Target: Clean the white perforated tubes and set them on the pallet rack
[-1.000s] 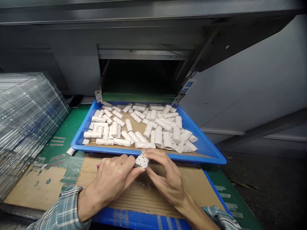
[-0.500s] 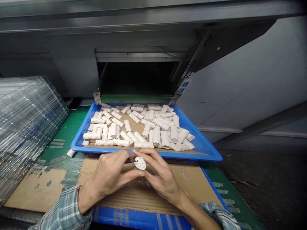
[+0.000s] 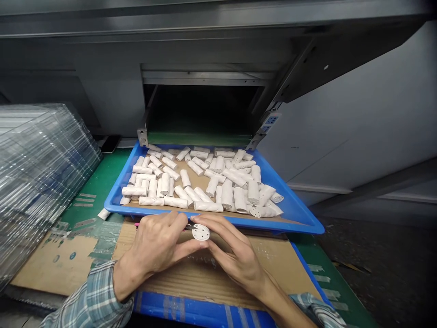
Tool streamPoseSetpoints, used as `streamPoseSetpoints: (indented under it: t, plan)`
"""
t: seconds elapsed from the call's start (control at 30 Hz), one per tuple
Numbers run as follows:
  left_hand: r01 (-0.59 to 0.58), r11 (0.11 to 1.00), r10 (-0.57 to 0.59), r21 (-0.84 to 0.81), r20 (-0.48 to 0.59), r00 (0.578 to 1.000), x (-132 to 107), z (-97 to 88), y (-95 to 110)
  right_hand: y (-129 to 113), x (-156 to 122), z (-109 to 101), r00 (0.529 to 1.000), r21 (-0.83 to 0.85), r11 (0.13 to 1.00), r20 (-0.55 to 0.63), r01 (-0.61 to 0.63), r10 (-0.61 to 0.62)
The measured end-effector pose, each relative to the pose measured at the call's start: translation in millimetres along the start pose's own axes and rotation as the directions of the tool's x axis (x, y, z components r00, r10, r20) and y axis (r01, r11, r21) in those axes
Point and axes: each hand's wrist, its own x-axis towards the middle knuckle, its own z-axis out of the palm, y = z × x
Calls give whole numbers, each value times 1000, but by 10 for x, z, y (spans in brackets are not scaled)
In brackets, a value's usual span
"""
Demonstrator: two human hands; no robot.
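Note:
Both my hands meet over a cardboard sheet [image 3: 239,278] in front of a blue tray [image 3: 297,212]. My right hand [image 3: 232,255] pinches a white cylindrical part [image 3: 200,232], its round end with small holes turned up towards me. My left hand [image 3: 159,246] is closed on a thin tool with a pink handle [image 3: 138,224], and the tool's tip touches the part's end face. The blue tray holds several white cylindrical parts [image 3: 201,182] lying on brown card.
A grey machine with a dark opening [image 3: 201,109] stands behind the tray. A stack of clear plastic trays [image 3: 37,173] leans at the left. One loose white part [image 3: 102,214] lies on the green table. A blue tray edge [image 3: 205,312] runs under my wrists.
The white part has turned between my fingers so that its holed end faces up, and the tool's tip has come against it. My hands stayed in the same place.

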Motion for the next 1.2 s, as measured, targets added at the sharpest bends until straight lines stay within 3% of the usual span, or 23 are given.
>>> streamPoseSetpoints:
  t: [0.27, 0.63, 0.83, 0.9, 1.0, 1.2]
  plan:
    - [-16, 999, 17, 28, -9, 1000, 4, -9, 4, -21, 16, -9, 1000, -9, 1000, -3, 11, -11]
    - [-3, 996, 2, -86, -22, 1000, -54, 79, 0, -33, 13, -13, 999, -21, 999, -47, 26, -27]
    - [69, 938, -43, -340, 85, 995, -77, 86, 9, 8, 0, -15, 995, -31, 999, -87, 37, -39]
    - [80, 904, -71, -419, 38, 997, -74, 75, 5, 9, 1, -17, 995, -19, 999, -89, 38, -39]
    - [45, 922, -81, -384, -79, 994, -72, 72, -6, 3, 1, -18, 995, -4, 999, -94, 43, -43]
    - [3, 940, -38, -341, -96, 995, -104, 115, -20, 1, 2, -28, 990, -25, 999, -139, 29, -32]
